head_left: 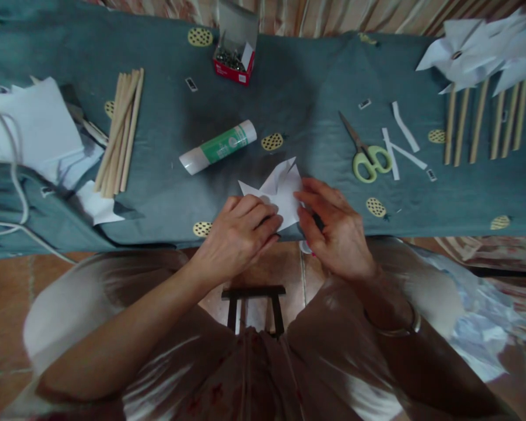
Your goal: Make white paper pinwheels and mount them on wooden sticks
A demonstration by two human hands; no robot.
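Note:
A white paper piece (280, 190), cut and partly folded into pointed flaps, lies at the near edge of the blue-grey cloth (298, 88). My left hand (241, 234) presses on its left side with fingers curled over the paper. My right hand (333, 225) pinches the right edge of the paper between thumb and fingers. A glue stick (217, 146) with a green label lies on its side just beyond the paper. Green-handled scissors (366, 155) lie to the right, next to white paper strips (403, 140).
A bundle of wooden sticks (120, 131) lies at the left beside white paper sheets (30, 126). A red box of pins (234, 58) stands open at the back. Finished white paper pinwheels on sticks (482, 58) lie at the far right. A dark stool (254, 304) stands below.

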